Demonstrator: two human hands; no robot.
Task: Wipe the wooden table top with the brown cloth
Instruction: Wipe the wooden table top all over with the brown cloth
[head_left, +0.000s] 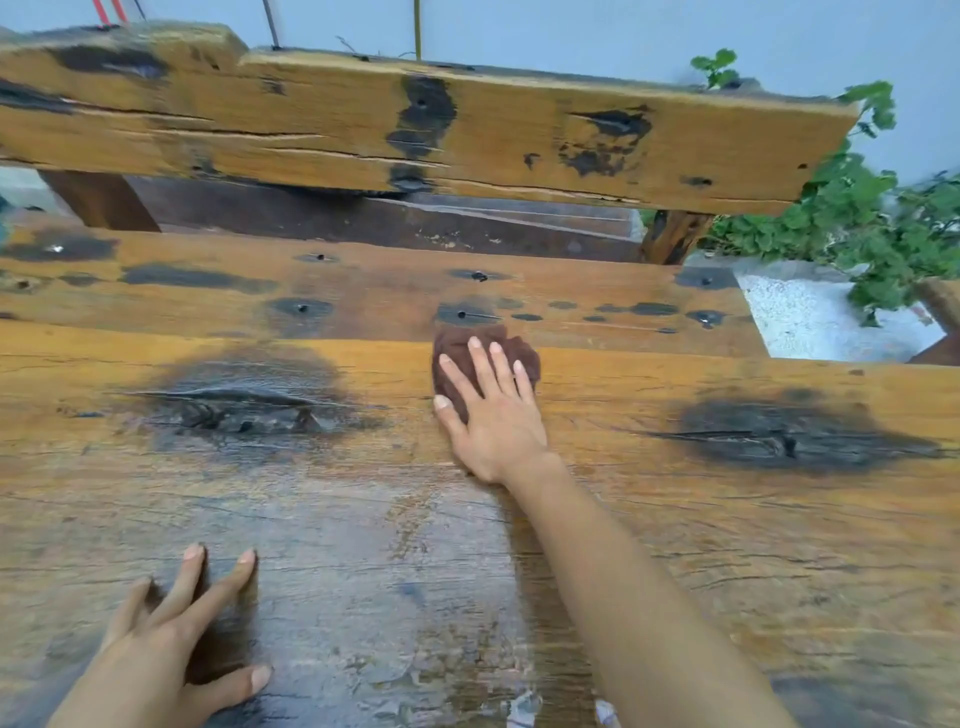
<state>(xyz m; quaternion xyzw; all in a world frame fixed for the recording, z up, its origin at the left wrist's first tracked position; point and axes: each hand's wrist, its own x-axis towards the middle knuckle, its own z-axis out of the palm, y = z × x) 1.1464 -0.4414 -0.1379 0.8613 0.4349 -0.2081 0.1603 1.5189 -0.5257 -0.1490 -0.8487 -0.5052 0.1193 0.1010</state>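
Two bare hands work on a broad, weathered wooden table top (675, 519) of orange-brown planks, which fills most of the view and carries black stains, cracks and small dark holes. One large black knot (249, 400) lies left of centre and another (779, 436) sits toward the right edge. Nearer the camera the wood looks darker and glossy in a wide patch (389, 597).

Beyond the table's far edge a long, rough yellow-brown plank (311, 119) with black blotches runs almost the full width, held up on dark wooden posts. Behind it is a pale blue-grey wall. At the far right a leafy green plant (852, 208) spreads over a bed of white gravel (810, 317), just past the table's corner.

The right arm reaches from the lower right across the table's middle. The right hand (493, 415) lies flat, its fingers (498, 364) straight and spread, pressing down on a bunched dark brown cloth (457, 348). The thumb points left, beside the cloth's near edge.

The left hand (166, 639) rests at the lower left, well apart from the right, with its fingers loosely fanned, gripping nothing, and its fingertips touching the wood.

The cloth sits on the table top a little right of centre, just short of a row of dark holes on the far plank, and shows around and between the right hand's fingers.
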